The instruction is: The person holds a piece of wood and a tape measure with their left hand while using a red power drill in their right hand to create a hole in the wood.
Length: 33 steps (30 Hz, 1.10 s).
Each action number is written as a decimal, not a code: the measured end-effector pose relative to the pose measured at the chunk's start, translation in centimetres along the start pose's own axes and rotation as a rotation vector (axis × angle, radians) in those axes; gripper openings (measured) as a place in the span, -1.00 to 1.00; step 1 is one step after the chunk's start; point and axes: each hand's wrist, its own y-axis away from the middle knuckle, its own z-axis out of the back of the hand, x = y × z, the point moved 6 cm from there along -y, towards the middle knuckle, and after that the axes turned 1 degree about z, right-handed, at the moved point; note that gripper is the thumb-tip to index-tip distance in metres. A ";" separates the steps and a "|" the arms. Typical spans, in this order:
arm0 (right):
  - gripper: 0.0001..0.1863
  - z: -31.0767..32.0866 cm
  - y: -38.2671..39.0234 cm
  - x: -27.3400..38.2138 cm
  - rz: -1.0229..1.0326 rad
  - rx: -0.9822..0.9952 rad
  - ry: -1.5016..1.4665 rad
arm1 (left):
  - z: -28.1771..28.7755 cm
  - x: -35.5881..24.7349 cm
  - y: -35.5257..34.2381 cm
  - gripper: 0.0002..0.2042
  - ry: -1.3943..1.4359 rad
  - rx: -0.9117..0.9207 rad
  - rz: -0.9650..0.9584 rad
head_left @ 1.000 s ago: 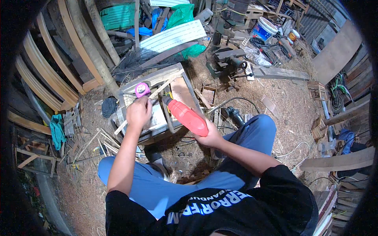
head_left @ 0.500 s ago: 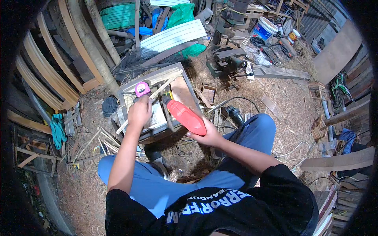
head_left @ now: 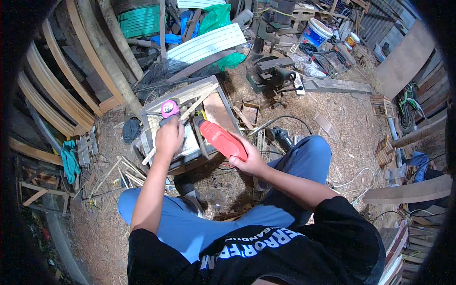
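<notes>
My right hand (head_left: 249,159) is closed around a red power tool (head_left: 223,140), apparently a drill, whose dark front end points up-left over the wooden box bench (head_left: 224,99). A small yellow piece shows by its tip, too small to make out. My left hand (head_left: 168,137) is closed on a pale wooden strip (head_left: 199,100) lying diagonally across the bench top, left of the tool. A pink tape measure (head_left: 169,108) rests just beyond my left fingers. What lies under those fingers is partly hidden.
A metal vise (head_left: 273,76) stands beyond the bench, and a black power tool (head_left: 282,140) with cables lies by my right knee. Scrap sticks (head_left: 124,173) litter the left floor. Tall planks (head_left: 85,57) lean at left; buckets (head_left: 316,33) sit at back right.
The red tool and my right hand have moved slightly up and left. My left hand stays on the strip. The view has shifted very slightly.
</notes>
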 end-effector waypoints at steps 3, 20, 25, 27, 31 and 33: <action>-0.08 0.0 0.1 -0.2 0.011 -0.011 -0.009 | -0.5 0.0 0.1 -0.74 -0.009 0.051 0.046; -0.07 0.0 0.3 1.3 0.024 0.052 0.165 | -0.3 0.9 -0.3 -0.66 -0.106 0.034 -0.006; -0.13 0.2 0.2 -0.6 -0.002 -0.040 0.070 | -0.3 1.0 -0.1 -0.70 -0.100 0.031 0.005; -0.16 0.3 0.3 -0.6 0.059 -0.069 0.088 | -0.4 0.9 -0.1 -0.70 -0.100 0.032 0.003; -0.17 0.3 0.5 -0.6 -0.025 -0.050 0.064 | -0.7 0.9 -0.1 -0.70 -0.114 0.056 0.012; -0.19 0.4 0.6 -0.8 -0.062 -0.031 0.074 | -0.6 0.8 0.0 -0.70 -0.112 0.049 0.009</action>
